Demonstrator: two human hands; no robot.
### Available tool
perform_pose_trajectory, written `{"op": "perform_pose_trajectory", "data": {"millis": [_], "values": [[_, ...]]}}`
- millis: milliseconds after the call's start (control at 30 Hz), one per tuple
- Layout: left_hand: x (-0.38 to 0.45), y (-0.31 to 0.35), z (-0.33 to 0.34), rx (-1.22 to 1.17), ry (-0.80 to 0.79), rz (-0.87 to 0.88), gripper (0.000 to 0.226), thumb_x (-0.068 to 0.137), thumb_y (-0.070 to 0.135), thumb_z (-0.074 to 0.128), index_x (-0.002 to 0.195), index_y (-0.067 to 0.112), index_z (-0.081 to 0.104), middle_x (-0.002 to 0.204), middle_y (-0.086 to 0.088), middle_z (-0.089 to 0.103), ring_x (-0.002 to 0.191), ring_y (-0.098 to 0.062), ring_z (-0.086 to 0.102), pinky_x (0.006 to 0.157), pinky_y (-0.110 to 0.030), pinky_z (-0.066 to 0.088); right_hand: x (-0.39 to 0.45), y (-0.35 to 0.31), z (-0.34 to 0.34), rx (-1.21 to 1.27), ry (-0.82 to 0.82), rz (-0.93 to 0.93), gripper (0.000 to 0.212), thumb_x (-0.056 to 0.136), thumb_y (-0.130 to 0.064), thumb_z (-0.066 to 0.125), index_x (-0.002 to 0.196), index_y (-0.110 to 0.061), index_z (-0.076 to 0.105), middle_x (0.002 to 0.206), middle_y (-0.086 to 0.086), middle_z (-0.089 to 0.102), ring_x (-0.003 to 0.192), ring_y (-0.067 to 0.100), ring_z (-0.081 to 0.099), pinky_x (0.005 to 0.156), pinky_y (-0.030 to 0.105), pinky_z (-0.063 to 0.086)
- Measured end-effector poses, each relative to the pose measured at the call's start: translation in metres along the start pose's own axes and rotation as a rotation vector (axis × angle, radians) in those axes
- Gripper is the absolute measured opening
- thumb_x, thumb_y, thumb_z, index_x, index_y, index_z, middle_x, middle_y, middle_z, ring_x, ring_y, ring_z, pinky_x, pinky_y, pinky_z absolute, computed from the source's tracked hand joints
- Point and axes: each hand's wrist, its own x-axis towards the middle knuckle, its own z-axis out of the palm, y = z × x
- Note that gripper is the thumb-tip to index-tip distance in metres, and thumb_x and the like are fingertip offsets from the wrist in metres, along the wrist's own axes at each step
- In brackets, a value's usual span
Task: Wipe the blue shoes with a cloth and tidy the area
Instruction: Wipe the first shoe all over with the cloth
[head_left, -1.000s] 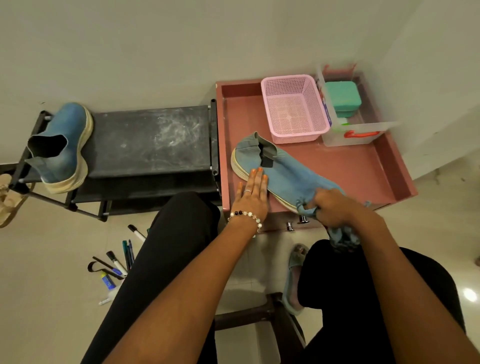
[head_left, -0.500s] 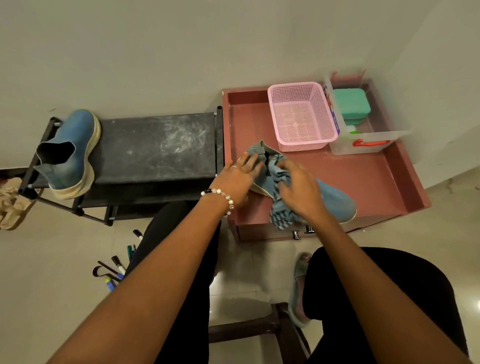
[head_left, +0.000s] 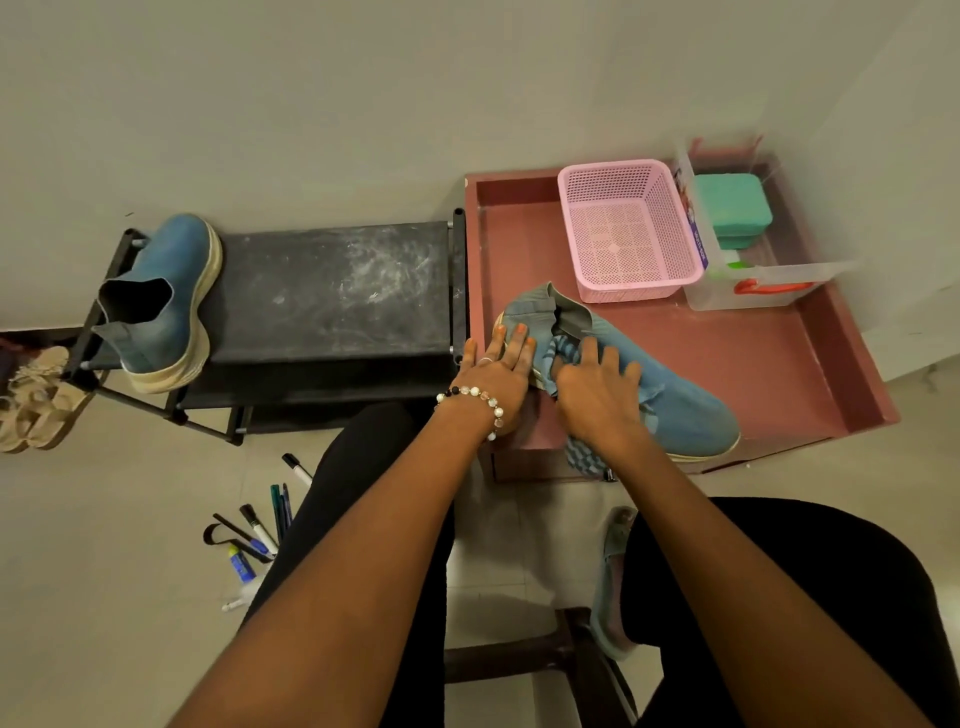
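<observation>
One blue shoe (head_left: 675, 400) lies on its side on the red-brown tray table (head_left: 810, 353), heel toward the left. My left hand (head_left: 496, 371) rests flat on its heel end with fingers straight. My right hand (head_left: 597, 400) presses a blue striped cloth (head_left: 563, 353) against the shoe's middle, fingers spread; the cloth's tail (head_left: 584, 460) hangs below the table edge. The second blue shoe (head_left: 166, 301) stands on the left end of the black shoe rack (head_left: 332, 291).
A pink mesh basket (head_left: 623, 228) and a clear box (head_left: 753, 286) holding a green case (head_left: 732, 208) sit at the back of the tray table. Markers, pens and a small tube (head_left: 254, 530) lie on the floor. Tan sandals (head_left: 36, 400) lie at far left. A wooden stool edge sits between my legs.
My right hand has swept the cloth from the shoe's toe up to its middle near the opening. My left hand stayed pressing the heel end. The camera has drifted slightly.
</observation>
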Motion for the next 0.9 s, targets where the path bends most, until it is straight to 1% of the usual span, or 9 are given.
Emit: {"op": "perform_pose_trajectory", "data": {"millis": [67, 133, 267, 333, 533, 633, 767, 833, 900], "values": [[-0.001, -0.001, 0.0, 0.004, -0.011, 0.001, 0.084, 0.089, 0.003, 0.043, 0.151, 0.01, -0.013, 0.157, -0.007, -0.023, 0.145, -0.028, -0.019, 0.115, -0.052, -0.006, 0.003, -0.004, 0.003, -0.066, 0.073, 0.019, 0.035, 0.096, -0.018, 0.036, 0.126, -0.017, 0.053, 0.133, 0.015, 0.039, 0.117, 0.037, 0.038, 0.093, 0.048, 0.033], [-0.001, 0.0, 0.0, 0.014, -0.017, -0.001, 0.083, 0.09, 0.003, 0.042, 0.151, 0.01, -0.013, 0.157, -0.007, -0.023, 0.145, -0.027, -0.019, 0.116, -0.051, -0.006, 0.005, -0.007, 0.002, -0.058, 0.056, 0.039, 0.036, 0.097, -0.018, 0.036, 0.128, -0.016, 0.052, 0.135, 0.016, 0.037, 0.12, 0.037, 0.036, 0.095, 0.048, 0.032], [0.001, 0.004, 0.002, 0.011, -0.008, -0.009, 0.084, 0.09, 0.001, 0.041, 0.15, 0.011, -0.016, 0.156, -0.005, -0.026, 0.144, -0.025, -0.021, 0.114, -0.05, -0.009, 0.003, 0.002, -0.011, 0.017, -0.183, -0.005, 0.039, 0.095, -0.017, 0.043, 0.133, -0.019, 0.048, 0.144, 0.015, 0.025, 0.13, 0.039, 0.024, 0.105, 0.051, 0.026], [0.003, 0.003, 0.002, 0.007, -0.011, -0.012, 0.086, 0.088, 0.0, 0.042, 0.15, 0.011, -0.016, 0.155, -0.005, -0.028, 0.144, -0.025, -0.022, 0.114, -0.051, -0.01, -0.001, 0.006, -0.012, -0.004, -0.224, -0.019, 0.038, 0.094, -0.014, 0.043, 0.131, -0.019, 0.05, 0.144, 0.015, 0.024, 0.13, 0.039, 0.024, 0.105, 0.051, 0.026], [0.001, 0.003, -0.001, -0.004, -0.036, -0.015, 0.082, 0.089, 0.002, 0.039, 0.15, 0.01, -0.015, 0.156, -0.006, -0.025, 0.145, -0.025, -0.018, 0.114, -0.052, -0.008, 0.005, -0.002, 0.003, -0.056, 0.019, 0.027, 0.035, 0.097, -0.018, 0.035, 0.126, -0.017, 0.054, 0.137, 0.016, 0.035, 0.121, 0.038, 0.036, 0.096, 0.047, 0.032], [0.001, 0.004, 0.001, 0.008, -0.019, -0.024, 0.08, 0.09, 0.002, 0.037, 0.15, 0.01, -0.016, 0.156, -0.006, -0.025, 0.145, -0.025, -0.019, 0.115, -0.051, -0.008, 0.007, -0.001, 0.007, -0.072, 0.057, 0.017, 0.036, 0.098, -0.019, 0.034, 0.13, -0.017, 0.051, 0.137, 0.017, 0.035, 0.121, 0.038, 0.036, 0.095, 0.047, 0.033], [0.001, 0.007, 0.003, 0.034, -0.001, -0.049, 0.081, 0.091, -0.001, 0.036, 0.149, 0.01, -0.019, 0.155, -0.005, -0.029, 0.144, -0.024, -0.021, 0.114, -0.051, -0.01, 0.012, 0.013, 0.0, -0.013, -0.215, -0.071, 0.039, 0.093, -0.019, 0.047, 0.132, -0.02, 0.049, 0.141, 0.015, 0.03, 0.128, 0.038, 0.03, 0.102, 0.05, 0.031], [0.001, 0.009, 0.003, 0.029, -0.003, -0.054, 0.079, 0.091, -0.001, 0.034, 0.149, 0.01, -0.019, 0.154, -0.005, -0.029, 0.144, -0.024, -0.021, 0.115, -0.05, -0.01, 0.012, 0.027, -0.007, 0.072, -0.331, -0.139, 0.037, 0.089, -0.019, 0.05, 0.126, -0.019, 0.055, 0.138, 0.014, 0.04, 0.124, 0.038, 0.039, 0.102, 0.047, 0.038], [0.002, 0.009, 0.004, 0.032, 0.008, -0.054, 0.083, 0.09, -0.002, 0.039, 0.148, 0.009, -0.02, 0.154, -0.005, -0.03, 0.145, -0.024, -0.02, 0.115, -0.05, -0.009, 0.006, 0.043, -0.018, 0.252, -0.369, -0.149, 0.034, 0.088, -0.01, 0.046, 0.117, -0.012, 0.064, 0.13, 0.015, 0.056, 0.118, 0.034, 0.05, 0.098, 0.041, 0.043]]}}
